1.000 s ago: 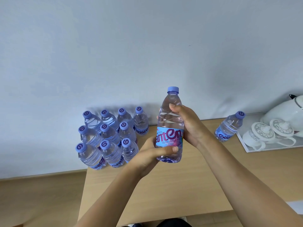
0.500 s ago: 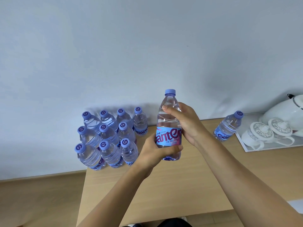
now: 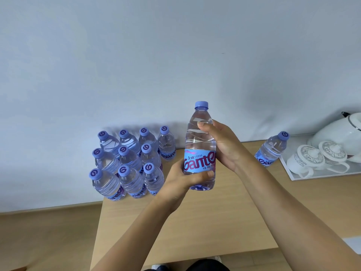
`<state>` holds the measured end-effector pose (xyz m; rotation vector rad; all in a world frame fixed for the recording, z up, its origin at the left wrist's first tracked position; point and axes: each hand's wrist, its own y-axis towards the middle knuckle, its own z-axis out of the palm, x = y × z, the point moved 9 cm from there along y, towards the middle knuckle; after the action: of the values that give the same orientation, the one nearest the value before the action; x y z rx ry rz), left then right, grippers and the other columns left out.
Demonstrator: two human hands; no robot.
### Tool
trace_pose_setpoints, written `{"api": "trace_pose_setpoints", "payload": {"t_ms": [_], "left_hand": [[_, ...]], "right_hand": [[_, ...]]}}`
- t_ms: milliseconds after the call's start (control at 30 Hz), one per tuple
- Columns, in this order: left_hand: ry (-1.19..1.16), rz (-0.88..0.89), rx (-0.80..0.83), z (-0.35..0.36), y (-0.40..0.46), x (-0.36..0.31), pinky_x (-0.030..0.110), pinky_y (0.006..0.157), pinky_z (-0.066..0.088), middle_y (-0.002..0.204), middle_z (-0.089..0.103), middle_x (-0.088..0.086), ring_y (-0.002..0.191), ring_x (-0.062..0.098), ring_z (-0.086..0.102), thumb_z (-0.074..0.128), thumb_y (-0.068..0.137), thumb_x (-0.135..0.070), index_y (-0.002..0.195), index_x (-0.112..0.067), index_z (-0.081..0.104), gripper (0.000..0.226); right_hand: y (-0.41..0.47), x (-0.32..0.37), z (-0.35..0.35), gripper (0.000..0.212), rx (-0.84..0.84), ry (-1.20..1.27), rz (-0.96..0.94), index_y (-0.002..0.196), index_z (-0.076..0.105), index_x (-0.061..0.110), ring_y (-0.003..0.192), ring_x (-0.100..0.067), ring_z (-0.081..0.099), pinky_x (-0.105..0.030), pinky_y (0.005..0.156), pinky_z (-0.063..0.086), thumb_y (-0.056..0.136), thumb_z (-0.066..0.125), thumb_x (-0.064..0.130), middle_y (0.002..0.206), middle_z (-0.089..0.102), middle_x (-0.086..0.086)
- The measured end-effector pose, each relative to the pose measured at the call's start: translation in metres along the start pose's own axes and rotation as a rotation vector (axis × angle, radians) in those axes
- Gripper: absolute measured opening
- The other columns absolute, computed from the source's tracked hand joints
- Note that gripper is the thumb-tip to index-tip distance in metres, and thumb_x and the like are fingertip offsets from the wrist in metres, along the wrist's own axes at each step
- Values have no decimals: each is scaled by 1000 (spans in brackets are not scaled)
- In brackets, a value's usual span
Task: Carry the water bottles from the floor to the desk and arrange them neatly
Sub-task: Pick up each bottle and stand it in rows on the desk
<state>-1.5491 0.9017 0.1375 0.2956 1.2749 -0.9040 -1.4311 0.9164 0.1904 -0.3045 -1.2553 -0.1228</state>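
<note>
I hold one clear water bottle (image 3: 200,147) with a blue cap and blue label upright above the wooden desk (image 3: 205,222). My left hand (image 3: 181,181) grips its lower part, thumb across the front under the label. My right hand (image 3: 220,145) grips its upper body from the right. Several matching bottles (image 3: 129,163) stand packed in rows at the desk's back left corner against the wall. One more bottle (image 3: 272,149) stands alone at the back right, beside the tray.
A white tray (image 3: 320,175) at the right carries two lidded white cups (image 3: 304,159) and a white teapot (image 3: 340,132). A pale wall runs behind the desk. Wood-toned floor lies left of the desk, and dark shoes show at the bottom edge.
The held bottle has turned a little in my hands, its label now showing further round. Both hands keep their grip and the bottle stays in about the same place.
</note>
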Motion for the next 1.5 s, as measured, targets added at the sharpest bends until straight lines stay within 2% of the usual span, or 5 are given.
{"api": "trace_pose_setpoints", "payload": {"t_ms": [433, 700, 867, 1267, 1500], "left_hand": [[145, -100, -8, -29, -4, 24, 34, 89, 56, 106, 72, 9, 98, 24, 69, 82, 69, -24, 119, -12, 58, 56], [343, -243, 4, -61, 6, 75, 20, 86, 50, 114, 71, -6, 109, 9, 65, 83, 76, -19, 123, -25, 56, 55], [396, -223, -135, -81, 20, 105, 16, 82, 49, 121, 64, -5, 111, 5, 59, 84, 72, -11, 128, -21, 51, 66], [403, -118, -516, -104, 53, 133, 5, 70, 46, 117, 61, 7, 103, 18, 56, 78, 72, 9, 127, -6, 47, 65], [399, -28, -716, -114, 65, 138, 34, 92, 51, 111, 66, 5, 106, 23, 62, 76, 76, 4, 114, -14, 51, 49]], "right_hand": [[5, -31, -7, 46, 27, -91, 74, 112, 67, -5, 96, -24, 73, -35, 77, 58, 81, 75, 28, 109, 72, -16], [9, -90, -17, 41, 161, -193, 180, 124, 64, 8, 121, -31, 62, -52, 109, 42, 85, 73, 17, 127, 67, -13], [16, -122, -24, 35, 218, -365, 206, 116, 66, 13, 97, -2, 69, -15, 84, 49, 84, 74, 2, 101, 76, 11], [44, -153, -26, 52, 280, -541, 129, 109, 65, 53, 111, 7, 61, -10, 91, 45, 75, 79, 16, 114, 69, 25], [66, -149, -17, 54, 301, -632, 8, 116, 61, 52, 110, -17, 66, -33, 102, 49, 75, 79, 23, 114, 71, 17]]}}
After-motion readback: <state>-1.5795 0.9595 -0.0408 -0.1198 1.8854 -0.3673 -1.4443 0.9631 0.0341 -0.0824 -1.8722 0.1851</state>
